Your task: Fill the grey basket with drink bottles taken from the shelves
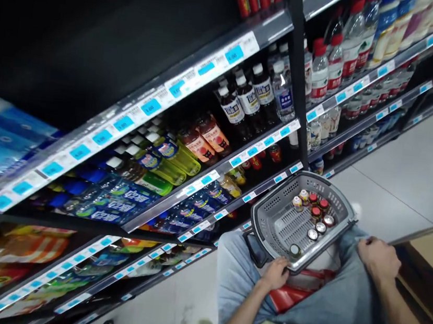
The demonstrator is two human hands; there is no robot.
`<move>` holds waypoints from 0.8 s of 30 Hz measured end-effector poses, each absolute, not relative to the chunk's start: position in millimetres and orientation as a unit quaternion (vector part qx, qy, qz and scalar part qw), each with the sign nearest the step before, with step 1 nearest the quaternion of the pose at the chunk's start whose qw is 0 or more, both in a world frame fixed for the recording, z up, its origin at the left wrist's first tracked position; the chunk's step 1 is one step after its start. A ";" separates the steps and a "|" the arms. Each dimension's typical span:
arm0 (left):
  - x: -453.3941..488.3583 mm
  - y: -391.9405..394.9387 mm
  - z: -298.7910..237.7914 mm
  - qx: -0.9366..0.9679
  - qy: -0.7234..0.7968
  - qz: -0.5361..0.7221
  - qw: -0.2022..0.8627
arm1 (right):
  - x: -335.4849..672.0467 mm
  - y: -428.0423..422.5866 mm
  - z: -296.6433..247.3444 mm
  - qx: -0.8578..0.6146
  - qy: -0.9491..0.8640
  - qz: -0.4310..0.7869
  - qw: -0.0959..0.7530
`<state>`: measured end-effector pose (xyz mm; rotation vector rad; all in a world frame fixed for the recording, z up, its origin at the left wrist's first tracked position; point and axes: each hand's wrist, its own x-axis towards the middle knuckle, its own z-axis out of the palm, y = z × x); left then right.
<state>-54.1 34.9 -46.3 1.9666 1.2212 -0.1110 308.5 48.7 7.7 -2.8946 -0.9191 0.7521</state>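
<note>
A grey plastic shopping basket [269, 210] rests on my knees, which are in light jeans. Several small jars and bottles with red and silver caps [316, 216] stand in its right part. My left hand [276, 274] grips the basket's near rim, fingers curled over the edge. My right hand [378, 258] lies on my right knee beside the basket, fingers curled down against the denim, with nothing seen in it. A red object [295, 292] shows between my legs under the basket.
Store shelves [198, 181] run along the left, with blue price tags and rows of drink bottles [248, 100] and water bottles [331, 60]. Snack packs [24, 249] fill the lower left. Pale tiled floor [416, 171] lies to the right. A wooden edge [427, 245] is beside my right arm.
</note>
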 end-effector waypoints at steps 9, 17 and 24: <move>-113.0 82.6 -18.9 0.780 0.536 -0.019 0.322 | 317.4 49.6 -9.1 -0.906 -0.310 0.288 0.021; -170.3 236.3 74.5 0.783 0.609 0.101 0.076 | 315.6 47.6 -4.0 -0.908 -0.285 0.302 0.051; -169.2 306.5 139.8 0.712 0.695 0.001 -0.105 | 309.3 48.9 -4.8 -0.916 -0.285 0.274 0.073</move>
